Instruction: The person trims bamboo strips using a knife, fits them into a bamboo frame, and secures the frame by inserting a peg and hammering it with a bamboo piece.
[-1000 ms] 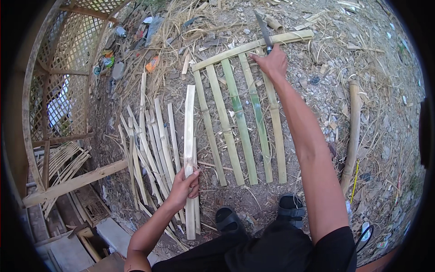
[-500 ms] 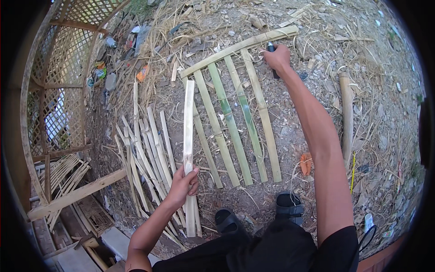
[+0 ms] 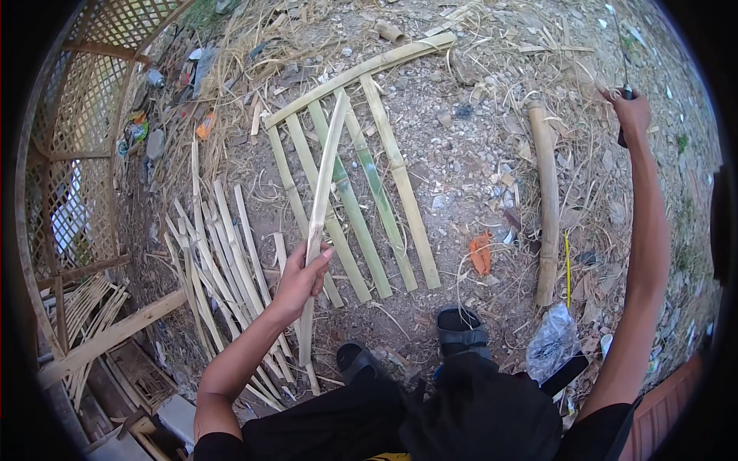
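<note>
My left hand (image 3: 298, 283) is wrapped round a pale split bamboo strip (image 3: 329, 165), holding it tilted with its upper end leaning right. Behind it, several bamboo slats (image 3: 400, 177) lie side by side on the ground, some green and some yellowish. Their far ends meet a bamboo crosspiece (image 3: 361, 71). Out at the far right, my right hand (image 3: 632, 117) is closed on the black handle of a knife (image 3: 617, 38), whose thin blade points up and away. The blade is seen nearly edge-on.
Loose bamboo strips (image 3: 231, 253) lie in a pile at left. A thick bamboo pole (image 3: 544, 207) rests on the ground at right, near an orange scrap (image 3: 480, 253) and a clear plastic bag (image 3: 552, 338). A lattice panel (image 3: 84, 146) and wooden beam (image 3: 115, 338) stand at left.
My right hand has swung the knife from beside the crosspiece out to the far right. The strip in my left hand has tilted to the right. The whole view has shifted rightward.
</note>
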A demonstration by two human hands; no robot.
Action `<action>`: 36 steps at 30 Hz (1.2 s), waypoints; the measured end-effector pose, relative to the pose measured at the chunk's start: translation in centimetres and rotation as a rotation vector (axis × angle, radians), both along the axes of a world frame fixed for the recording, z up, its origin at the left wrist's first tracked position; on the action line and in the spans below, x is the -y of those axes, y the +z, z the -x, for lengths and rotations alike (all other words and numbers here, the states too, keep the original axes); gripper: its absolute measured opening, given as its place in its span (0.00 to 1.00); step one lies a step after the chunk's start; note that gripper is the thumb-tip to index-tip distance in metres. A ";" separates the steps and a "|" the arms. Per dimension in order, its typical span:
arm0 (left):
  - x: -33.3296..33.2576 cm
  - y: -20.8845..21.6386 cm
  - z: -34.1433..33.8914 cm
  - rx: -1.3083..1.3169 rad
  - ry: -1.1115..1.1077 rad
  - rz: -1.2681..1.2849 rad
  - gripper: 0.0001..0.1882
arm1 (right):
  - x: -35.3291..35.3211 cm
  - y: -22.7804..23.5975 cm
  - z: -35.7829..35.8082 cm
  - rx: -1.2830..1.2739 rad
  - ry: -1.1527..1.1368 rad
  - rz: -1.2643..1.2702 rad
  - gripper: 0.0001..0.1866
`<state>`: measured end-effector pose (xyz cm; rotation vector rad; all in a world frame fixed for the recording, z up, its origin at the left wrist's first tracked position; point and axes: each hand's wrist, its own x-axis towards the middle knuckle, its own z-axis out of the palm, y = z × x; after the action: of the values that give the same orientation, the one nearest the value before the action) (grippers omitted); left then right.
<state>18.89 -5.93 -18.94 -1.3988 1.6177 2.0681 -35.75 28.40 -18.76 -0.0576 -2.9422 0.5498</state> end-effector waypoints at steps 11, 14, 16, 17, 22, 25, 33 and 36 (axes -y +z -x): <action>-1.9 -0.8 0.7 -0.119 -0.045 0.154 0.19 | -5.0 -4.1 -11.4 0.018 0.050 0.118 0.17; -1.5 -0.7 0.2 -0.129 -0.044 0.133 0.22 | 2.4 -6.3 -19.9 0.480 0.173 0.583 0.17; -1.6 -0.5 0.1 -0.152 0.002 0.090 0.24 | 7.2 -6.3 -26.0 0.721 0.227 0.779 0.17; -1.6 -0.3 0.1 -0.169 -0.003 0.044 0.25 | 8.5 -7.3 -28.1 0.797 0.302 0.760 0.18; -1.5 0.6 -1.5 -0.214 0.154 -0.080 0.28 | 12.7 -11.0 -35.8 0.741 0.460 0.557 0.20; -1.3 0.5 -2.7 -0.221 0.248 -0.073 0.28 | 12.7 -14.0 -37.4 0.701 0.411 0.587 0.21; -0.5 0.7 -5.6 -0.235 0.302 -0.002 0.27 | 12.7 -14.4 -38.5 0.781 0.409 0.613 0.22; -0.9 1.1 -5.3 -0.221 0.252 0.025 0.27 | 12.8 -13.6 -38.8 0.807 0.402 0.655 0.21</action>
<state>24.21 -5.06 -17.80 -1.4963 1.6237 2.4282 3.03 15.59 -32.40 0.3207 -3.3338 1.9281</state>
